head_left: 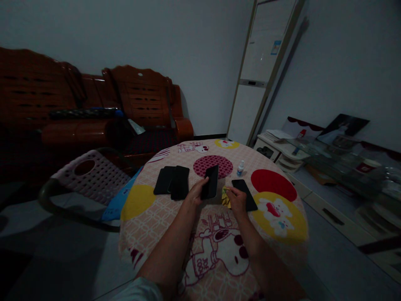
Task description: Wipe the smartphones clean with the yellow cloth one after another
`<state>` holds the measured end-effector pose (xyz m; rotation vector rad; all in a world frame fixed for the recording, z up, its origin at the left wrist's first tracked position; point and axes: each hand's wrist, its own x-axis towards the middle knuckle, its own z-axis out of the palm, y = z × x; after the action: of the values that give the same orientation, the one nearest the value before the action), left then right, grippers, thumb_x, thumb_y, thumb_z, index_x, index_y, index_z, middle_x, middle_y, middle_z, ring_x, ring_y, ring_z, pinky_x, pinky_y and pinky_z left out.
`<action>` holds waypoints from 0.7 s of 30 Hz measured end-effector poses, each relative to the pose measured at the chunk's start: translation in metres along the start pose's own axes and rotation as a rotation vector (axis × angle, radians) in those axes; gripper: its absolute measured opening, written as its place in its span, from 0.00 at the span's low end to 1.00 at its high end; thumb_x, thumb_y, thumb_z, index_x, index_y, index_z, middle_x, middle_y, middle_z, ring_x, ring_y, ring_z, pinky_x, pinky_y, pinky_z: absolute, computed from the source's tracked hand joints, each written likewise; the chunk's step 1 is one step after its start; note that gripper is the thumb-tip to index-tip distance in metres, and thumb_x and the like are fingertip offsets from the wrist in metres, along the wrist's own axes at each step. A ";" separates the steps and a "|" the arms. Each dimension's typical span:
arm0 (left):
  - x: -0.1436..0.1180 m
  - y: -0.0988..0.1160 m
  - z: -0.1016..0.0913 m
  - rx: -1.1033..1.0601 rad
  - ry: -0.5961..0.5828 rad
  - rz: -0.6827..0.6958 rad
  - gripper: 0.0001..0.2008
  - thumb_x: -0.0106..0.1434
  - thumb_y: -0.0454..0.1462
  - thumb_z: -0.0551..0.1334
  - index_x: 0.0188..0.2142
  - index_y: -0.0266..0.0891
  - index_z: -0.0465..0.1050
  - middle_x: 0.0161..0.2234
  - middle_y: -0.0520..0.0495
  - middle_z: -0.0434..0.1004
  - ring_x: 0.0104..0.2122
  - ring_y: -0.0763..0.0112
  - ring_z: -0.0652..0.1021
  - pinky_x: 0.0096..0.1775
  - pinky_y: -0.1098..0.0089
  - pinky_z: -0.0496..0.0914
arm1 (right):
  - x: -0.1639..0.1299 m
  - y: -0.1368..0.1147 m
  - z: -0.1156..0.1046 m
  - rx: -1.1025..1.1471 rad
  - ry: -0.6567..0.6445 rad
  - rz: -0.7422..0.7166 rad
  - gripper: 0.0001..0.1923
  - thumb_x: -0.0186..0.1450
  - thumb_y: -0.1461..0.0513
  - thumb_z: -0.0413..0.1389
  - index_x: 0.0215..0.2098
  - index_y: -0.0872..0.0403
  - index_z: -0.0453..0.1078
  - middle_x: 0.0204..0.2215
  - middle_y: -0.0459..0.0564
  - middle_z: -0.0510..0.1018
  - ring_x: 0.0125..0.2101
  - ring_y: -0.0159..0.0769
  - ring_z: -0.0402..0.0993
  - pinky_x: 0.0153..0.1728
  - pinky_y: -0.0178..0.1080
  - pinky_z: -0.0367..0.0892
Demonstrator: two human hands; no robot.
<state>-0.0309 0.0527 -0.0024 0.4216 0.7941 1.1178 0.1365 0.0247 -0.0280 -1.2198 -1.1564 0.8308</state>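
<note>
Two hands over a round table point(175, 234) covered with a patterned cloth, dim room. Largest first: dark wooden sofa point(94, 113) far left against the wall, tall white air conditioner point(263, 71) far right of centre, low white cabinet point(282, 152) and a glass-topped stand point(344, 163) along the right wall. Pink perforated plastic chair point(90, 173) just left of the table. On the table, far left part: two black phones point(172, 182) lying flat, overlapping. Another black phone point(244, 194) flat on the right, just beside the right hand. Small clear bottle point(240, 168) with a blue cap upright, far side, between the dotted circle and the red circle. Left hand point(196, 194) grips a black phone point(210, 182) by its lower edge, raised and tilted over the table's middle, fingers wrapped around it. Right hand point(236, 200) pinches a yellow cloth point(226, 198), fingers closed on it, near the held phone but not touching it.
</note>
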 end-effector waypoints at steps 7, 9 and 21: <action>-0.009 -0.007 0.008 0.074 -0.125 0.038 0.08 0.55 0.36 0.67 0.31 0.33 0.72 0.24 0.47 0.77 0.21 0.72 0.76 0.25 0.73 0.70 | 0.001 0.007 -0.002 0.006 -0.001 0.012 0.14 0.52 0.58 0.58 0.32 0.58 0.79 0.26 0.50 0.81 0.27 0.38 0.75 0.27 0.36 0.68; -0.011 -0.007 0.012 0.014 -0.106 0.048 0.07 0.56 0.36 0.66 0.33 0.33 0.73 0.25 0.47 0.77 0.21 0.72 0.76 0.26 0.73 0.71 | 0.001 0.008 -0.002 0.010 -0.006 0.026 0.15 0.52 0.57 0.58 0.33 0.58 0.79 0.25 0.49 0.81 0.26 0.38 0.75 0.26 0.36 0.68; -0.003 -0.007 0.014 -0.252 -0.274 -0.056 0.30 0.66 0.53 0.46 0.46 0.28 0.71 0.37 0.35 0.79 0.37 0.60 0.79 0.42 0.60 0.72 | -0.001 -0.001 -0.003 -0.042 -0.010 -0.020 0.14 0.52 0.58 0.57 0.32 0.57 0.79 0.26 0.49 0.82 0.28 0.40 0.76 0.29 0.37 0.70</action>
<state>-0.0170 0.0485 0.0033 0.3292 0.4164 1.0643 0.1388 0.0224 -0.0270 -1.2381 -1.1979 0.8020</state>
